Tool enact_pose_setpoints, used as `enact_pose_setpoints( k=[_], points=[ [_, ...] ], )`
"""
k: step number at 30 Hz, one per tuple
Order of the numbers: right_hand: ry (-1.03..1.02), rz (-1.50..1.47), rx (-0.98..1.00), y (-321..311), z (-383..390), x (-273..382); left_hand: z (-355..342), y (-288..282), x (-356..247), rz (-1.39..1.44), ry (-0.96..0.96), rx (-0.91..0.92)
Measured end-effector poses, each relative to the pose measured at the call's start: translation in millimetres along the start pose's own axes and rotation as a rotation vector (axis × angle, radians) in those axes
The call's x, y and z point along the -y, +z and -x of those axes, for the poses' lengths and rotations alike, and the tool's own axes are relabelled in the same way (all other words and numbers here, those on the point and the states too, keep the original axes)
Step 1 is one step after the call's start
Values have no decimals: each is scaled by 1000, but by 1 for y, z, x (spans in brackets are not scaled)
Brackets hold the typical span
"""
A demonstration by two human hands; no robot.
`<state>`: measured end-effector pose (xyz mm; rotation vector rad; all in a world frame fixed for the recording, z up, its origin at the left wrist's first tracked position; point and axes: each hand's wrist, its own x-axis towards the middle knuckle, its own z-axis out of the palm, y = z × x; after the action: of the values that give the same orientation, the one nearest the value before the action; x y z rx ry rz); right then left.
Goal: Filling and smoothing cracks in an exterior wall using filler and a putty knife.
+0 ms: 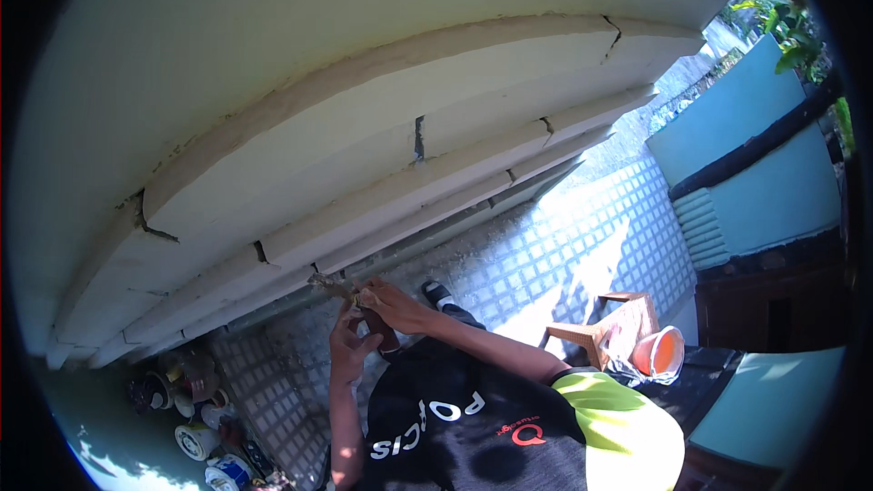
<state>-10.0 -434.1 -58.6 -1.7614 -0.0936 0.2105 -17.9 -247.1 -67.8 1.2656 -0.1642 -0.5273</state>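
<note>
My left hand (347,345) and my right hand (393,305) are close together in front of my chest, below the stepped pale ledges (382,118). Between their fingers is a small, slim brownish thing with a ragged grey tip (323,283), which points toward the lowest ledge. Its kind is too small and blurred to make out. Fingers of both hands are bent around it, the right ones from above and the left ones from below. A dark reddish-brown piece (380,332) shows just under the right hand; whether it belongs to the held thing, I cannot tell.
Dark cracks (419,138) run across the ledges. Patterned tiles (546,255) cover the floor, with my foot (437,294) on them. At right, an orange bucket (657,354) sits by a brown woven-look stool (627,316). Several tubs (195,441) stand at lower left. A turquoise wall (773,173) rises beyond.
</note>
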Motion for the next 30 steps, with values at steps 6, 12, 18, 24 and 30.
enact_pose_setpoints(
  k=[6,12,18,24,30],
  points=[
    [-106,135,0,3,8,-2,-10,6,-2,56,-17,-28],
    [-107,-9,92,-16,10,11,-15,9,6,161,28,-32],
    [-237,117,24,-23,10,-17,-32,47,9,522,-125,-209],
    [-14,-56,295,-86,18,1,-56,65,40,59,-145,-317],
    [-130,-329,118,-197,39,-16,-55,75,61,403,-177,-514]
  ],
)
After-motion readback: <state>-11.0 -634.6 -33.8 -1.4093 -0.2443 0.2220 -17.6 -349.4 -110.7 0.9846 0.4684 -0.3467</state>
